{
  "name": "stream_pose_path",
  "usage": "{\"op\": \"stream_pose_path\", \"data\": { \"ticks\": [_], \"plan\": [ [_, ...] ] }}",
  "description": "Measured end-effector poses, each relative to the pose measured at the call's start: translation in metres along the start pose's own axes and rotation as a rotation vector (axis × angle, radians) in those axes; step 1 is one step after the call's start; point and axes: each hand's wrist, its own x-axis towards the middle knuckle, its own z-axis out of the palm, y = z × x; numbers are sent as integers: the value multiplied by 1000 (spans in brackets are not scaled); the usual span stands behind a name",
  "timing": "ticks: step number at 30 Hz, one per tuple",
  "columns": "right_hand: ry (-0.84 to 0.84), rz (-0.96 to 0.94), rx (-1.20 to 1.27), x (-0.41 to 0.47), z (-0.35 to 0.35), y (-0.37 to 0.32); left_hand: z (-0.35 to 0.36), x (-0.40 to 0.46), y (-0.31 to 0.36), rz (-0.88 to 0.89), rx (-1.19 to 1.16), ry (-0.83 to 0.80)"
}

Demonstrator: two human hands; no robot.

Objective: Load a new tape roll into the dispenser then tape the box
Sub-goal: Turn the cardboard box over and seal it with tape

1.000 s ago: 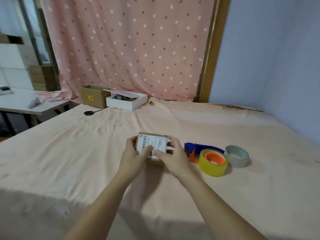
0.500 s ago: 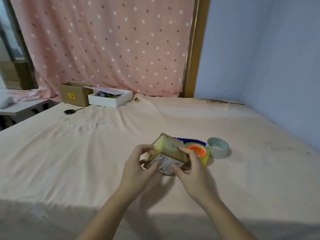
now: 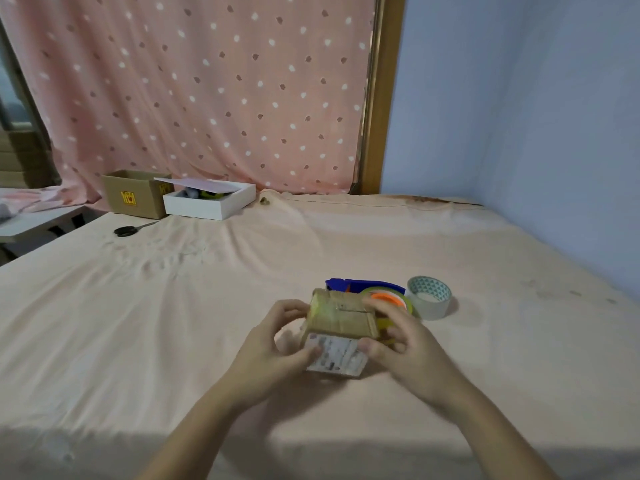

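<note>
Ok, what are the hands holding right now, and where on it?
Both hands hold the small cardboard box: left hand on its left end, right hand on its right end, thumbs on the labelled face.

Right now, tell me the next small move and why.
Probably set the box down with its seam up. Both hands, left and right, grip it, so neither can reach the dispenser or the clear roll behind it.
</note>
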Motion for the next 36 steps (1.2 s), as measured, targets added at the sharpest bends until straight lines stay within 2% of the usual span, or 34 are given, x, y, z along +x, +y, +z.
{"op": "stream_pose_path", "data": {
  "ticks": [4,8,11,12,15,16,21,24,32,36],
  "plan": [
    [-20,129,6,0,10,14,6,13,20,90,-72,71],
    [10,71,-357,-7,12,29,16,15,12,214,176,95],
    [36,51,-481,-6,4,27,29,12,5,264,220,153],
    [108,45,-469,-4,1,22,33,12,4,281,222,175],
    [466,59,-294,16,-17,15,40,12,4,285,182,193],
    [485,96,-319,27,-23,15,40,12,3,273,160,200],
    [133,291,-733,78,-32,8,32,11,3,158,-73,232],
    [-26,307,-952,97,-33,1,23,13,3,109,-100,236],
    [66,196,-931,110,-39,15,20,1,-11,-58,-149,-4],
    [172,123,-930,114,-46,1,23,11,-7,-79,-185,-25]
  ]
}}
